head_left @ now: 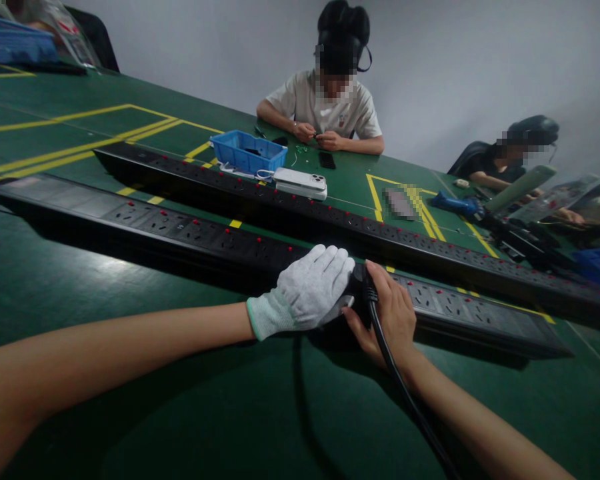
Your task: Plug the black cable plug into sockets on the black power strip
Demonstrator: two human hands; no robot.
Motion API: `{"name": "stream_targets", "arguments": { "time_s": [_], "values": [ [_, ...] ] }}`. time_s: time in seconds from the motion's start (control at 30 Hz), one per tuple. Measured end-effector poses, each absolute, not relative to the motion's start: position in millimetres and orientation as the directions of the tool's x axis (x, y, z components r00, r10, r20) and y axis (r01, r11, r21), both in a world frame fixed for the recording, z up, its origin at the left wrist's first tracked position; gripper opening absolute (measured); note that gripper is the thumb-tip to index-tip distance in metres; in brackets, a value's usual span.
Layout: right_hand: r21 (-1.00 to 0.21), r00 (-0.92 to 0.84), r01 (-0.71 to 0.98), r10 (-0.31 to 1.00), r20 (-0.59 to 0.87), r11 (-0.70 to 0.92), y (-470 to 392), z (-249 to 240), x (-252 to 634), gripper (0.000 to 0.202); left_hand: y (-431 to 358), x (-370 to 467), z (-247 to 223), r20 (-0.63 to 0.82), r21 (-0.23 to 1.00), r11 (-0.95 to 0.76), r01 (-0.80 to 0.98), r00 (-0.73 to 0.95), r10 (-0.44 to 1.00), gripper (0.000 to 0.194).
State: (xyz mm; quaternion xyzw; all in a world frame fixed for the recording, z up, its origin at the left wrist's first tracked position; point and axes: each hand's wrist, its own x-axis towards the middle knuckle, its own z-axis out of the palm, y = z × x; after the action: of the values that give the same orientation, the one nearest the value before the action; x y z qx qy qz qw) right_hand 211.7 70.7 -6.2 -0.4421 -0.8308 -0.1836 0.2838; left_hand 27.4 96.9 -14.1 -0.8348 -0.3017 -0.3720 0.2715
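My left hand [316,283], in a pale grey-white glove with a green cuff, lies over the near power strip [180,233]. Its fingers are bent over the strip's top and its thumb is on the near side, beside the plug. My bare right hand [393,307] grips a black plug [363,287] at the sockets, with fingers on the far side and thumb on the near side. From the plug a thick black cable [400,387] runs down toward me. The long black strip has a row of sockets with small red parts. My hands hide the plug's contact with the sockets.
Behind lies a second long power strip [260,200]. Beyond it are a blue basket [250,153] and a white phone-like device [300,182]. One person [330,113] sits opposite, another [510,157] at right near a clamp-like tool [510,227]. Yellow tape marks the green table [180,400].
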Motion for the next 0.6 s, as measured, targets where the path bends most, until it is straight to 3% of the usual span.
{"name": "stream_targets", "arguments": {
  "time_s": [0.13,0.6],
  "values": [
    [0.047,-0.445,0.841,0.641,0.626,0.539,70.5,-6.9,212.9,0.076,98.1,27.6,-17.7,0.783,-0.186,-0.681,0.708,0.526,0.333,0.049],
    [0.037,-0.423,0.851,0.641,0.641,0.524,71.1,-6.9,210.3,0.061,97.0,26.9,-14.7,0.775,-0.213,-0.679,0.702,0.545,0.321,0.049]
  ]
}}
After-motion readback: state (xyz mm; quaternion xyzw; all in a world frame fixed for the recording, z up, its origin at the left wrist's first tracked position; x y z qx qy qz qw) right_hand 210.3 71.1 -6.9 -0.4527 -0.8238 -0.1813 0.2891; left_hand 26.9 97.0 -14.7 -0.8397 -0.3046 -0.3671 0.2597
